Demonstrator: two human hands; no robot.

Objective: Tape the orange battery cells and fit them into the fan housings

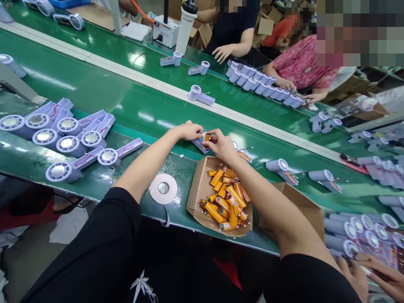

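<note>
At the near edge of the green belt, my right hand (pixel 222 145) pinches an orange-wrapped battery pack (pixel 207 138) between thumb and fingers. My left hand (pixel 190 131) is closed just beside the pack's left end; what its fingertips hold is too small to make out. Under both hands lies a lilac plastic fan housing (pixel 199 145), partly hidden by them. Below my right forearm stands an open cardboard box (pixel 196 189) filled with several loose orange battery packs (pixel 222 198). A roll of white tape (pixel 154 189) lies flat left of the box, its loose end hanging over the table edge.
Several lilac fan housings (pixel 67 143) cluster at left, others (pixel 277 165) lie along the belt (pixel 132 103). A second cardboard box (pixel 304 206) is by my right elbow. Across the belt, co-workers handle a row of housings (pixel 252 80). Another person's hands (pixel 375 273) are at lower right.
</note>
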